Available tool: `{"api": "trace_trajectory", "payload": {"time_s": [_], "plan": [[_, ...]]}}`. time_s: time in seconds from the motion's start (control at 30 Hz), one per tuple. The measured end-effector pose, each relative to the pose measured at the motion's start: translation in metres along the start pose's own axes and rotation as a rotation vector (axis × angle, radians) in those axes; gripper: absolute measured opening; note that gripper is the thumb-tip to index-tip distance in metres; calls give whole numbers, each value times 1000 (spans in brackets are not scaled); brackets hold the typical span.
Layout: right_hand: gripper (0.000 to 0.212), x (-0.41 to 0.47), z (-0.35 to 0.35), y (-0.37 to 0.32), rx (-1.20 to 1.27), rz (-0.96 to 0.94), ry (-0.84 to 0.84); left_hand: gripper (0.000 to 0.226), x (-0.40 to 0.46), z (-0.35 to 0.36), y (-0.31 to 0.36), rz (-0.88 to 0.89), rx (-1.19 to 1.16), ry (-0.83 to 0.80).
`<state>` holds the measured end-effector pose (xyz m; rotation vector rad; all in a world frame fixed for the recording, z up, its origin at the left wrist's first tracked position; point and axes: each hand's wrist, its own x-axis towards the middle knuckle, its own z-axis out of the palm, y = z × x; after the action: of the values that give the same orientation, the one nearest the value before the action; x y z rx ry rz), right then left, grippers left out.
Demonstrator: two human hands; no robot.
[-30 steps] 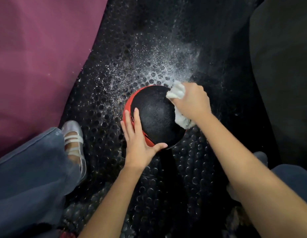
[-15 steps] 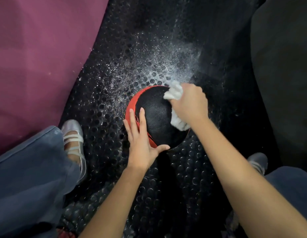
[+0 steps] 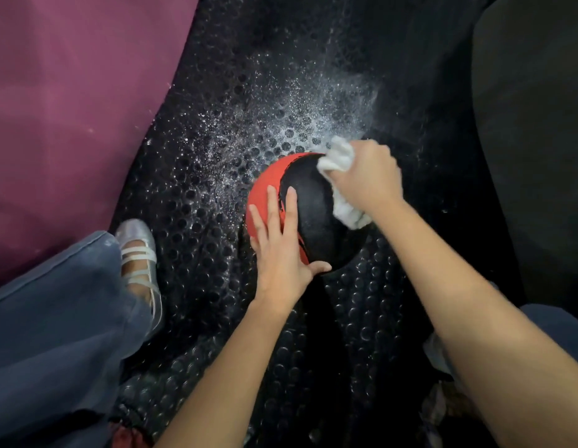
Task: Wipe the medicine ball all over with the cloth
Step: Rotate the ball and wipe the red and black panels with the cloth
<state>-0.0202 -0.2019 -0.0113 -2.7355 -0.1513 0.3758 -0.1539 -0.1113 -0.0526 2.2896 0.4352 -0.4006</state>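
The medicine ball (image 3: 308, 211) sits on the black studded mat (image 3: 216, 176), straight ahead of the person and between the 2 hands. The right hand (image 3: 366, 179) is clenched around the white cloth (image 3: 337, 156) and presses it against the ball's upper right flank, so the ball lies to the left of and below that hand. The left hand (image 3: 281, 250) lies flat on the near left side, fingers straight and thumb spread along the lower edge, steadying it. A ball has no long axis; what tells its turn is the curved seam, with the red panel facing left and the black panel facing up and right. Both hands touch it, so the next stroke likely depends on the left hand rolling the red side toward the cloth
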Motion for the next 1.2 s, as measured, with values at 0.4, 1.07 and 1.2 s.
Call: {"api": "trace_trajectory", "payload": {"time_s": [0.4, 1.07, 1.2], "plan": [[29, 20, -11, 28, 118, 167, -3, 136, 2, 1, 6, 29, 97, -38], [28, 31, -13, 14, -75, 45, -84, 133, 1, -3, 1, 57, 144, -87], [21, 21, -2, 0, -118, -65, -71, 132, 4, -4, 5, 52, 149, -97]]}}
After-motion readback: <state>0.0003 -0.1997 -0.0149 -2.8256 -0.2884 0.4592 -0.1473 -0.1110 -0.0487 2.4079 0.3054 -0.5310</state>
